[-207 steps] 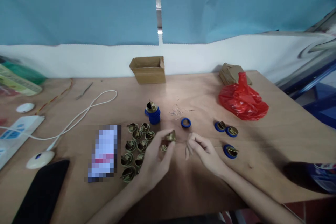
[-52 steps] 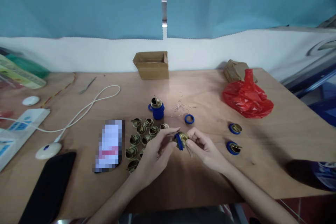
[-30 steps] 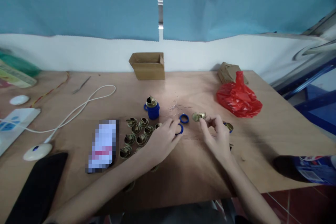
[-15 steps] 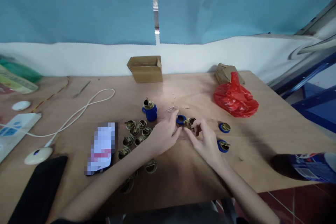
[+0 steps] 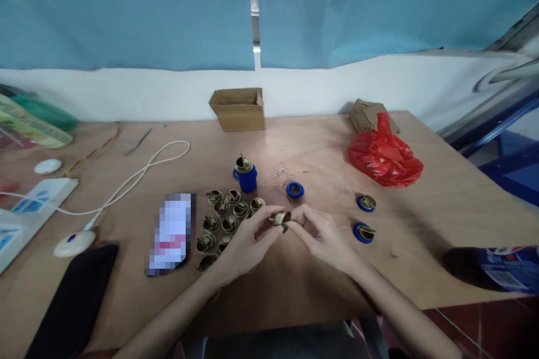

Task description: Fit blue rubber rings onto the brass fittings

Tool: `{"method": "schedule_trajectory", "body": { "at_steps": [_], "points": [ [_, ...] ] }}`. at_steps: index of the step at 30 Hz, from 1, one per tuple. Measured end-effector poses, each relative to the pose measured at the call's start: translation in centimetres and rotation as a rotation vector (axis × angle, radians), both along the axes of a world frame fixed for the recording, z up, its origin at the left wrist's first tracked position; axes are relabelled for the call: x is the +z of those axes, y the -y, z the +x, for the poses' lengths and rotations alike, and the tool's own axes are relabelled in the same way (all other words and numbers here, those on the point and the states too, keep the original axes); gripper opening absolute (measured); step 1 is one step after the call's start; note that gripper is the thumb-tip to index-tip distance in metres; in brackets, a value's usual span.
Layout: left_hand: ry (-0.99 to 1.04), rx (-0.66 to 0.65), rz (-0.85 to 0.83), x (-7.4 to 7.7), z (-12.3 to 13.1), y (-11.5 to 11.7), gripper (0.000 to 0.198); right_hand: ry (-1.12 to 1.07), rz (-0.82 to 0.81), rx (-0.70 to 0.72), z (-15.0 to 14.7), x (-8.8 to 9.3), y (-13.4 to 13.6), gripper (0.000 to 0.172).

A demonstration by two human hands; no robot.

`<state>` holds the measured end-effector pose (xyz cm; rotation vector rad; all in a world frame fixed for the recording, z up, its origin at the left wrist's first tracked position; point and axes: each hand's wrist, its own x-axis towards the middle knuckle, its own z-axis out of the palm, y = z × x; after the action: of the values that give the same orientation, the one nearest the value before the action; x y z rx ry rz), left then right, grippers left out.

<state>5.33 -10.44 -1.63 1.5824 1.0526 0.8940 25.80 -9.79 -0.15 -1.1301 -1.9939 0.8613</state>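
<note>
Between the fingertips of my left hand (image 5: 252,235) and my right hand (image 5: 318,231) is a small brass-coloured round fitting (image 5: 280,219), tilted on its side. Fingers of both hands are pinched at it. Just beyond them lies a blue ring (image 5: 295,189) on the table. Left of my left hand several similar brass fittings (image 5: 229,225) are grouped, partly hidden by the forearm. A blue stack of rings (image 5: 248,180) with a brass fitting on top stands behind the group. To the right are two brass fittings seated in blue rings (image 5: 366,203).
Thin wire bits (image 5: 280,171) lie near the middle of the table. Farther back are a cardboard box (image 5: 241,118) and a red plastic bag (image 5: 385,154). A lit phone (image 5: 170,235), a white cable (image 5: 126,182) and a black phone (image 5: 76,297) are left; a bottle (image 5: 497,269) lies right.
Both hands have drawn back toward me and slightly left with the brass fitting. The blue ring that was by the fingertips now lies apart from them.
</note>
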Motion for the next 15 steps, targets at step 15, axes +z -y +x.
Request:
{"method": "schedule_trajectory", "body": {
  "at_steps": [15],
  "points": [
    [-0.224, -0.022, 0.237, 0.54, 0.3, 1.01, 0.037, -0.091, -0.166, 0.128, -0.11, -0.43, -0.01, 0.032]
  ]
}}
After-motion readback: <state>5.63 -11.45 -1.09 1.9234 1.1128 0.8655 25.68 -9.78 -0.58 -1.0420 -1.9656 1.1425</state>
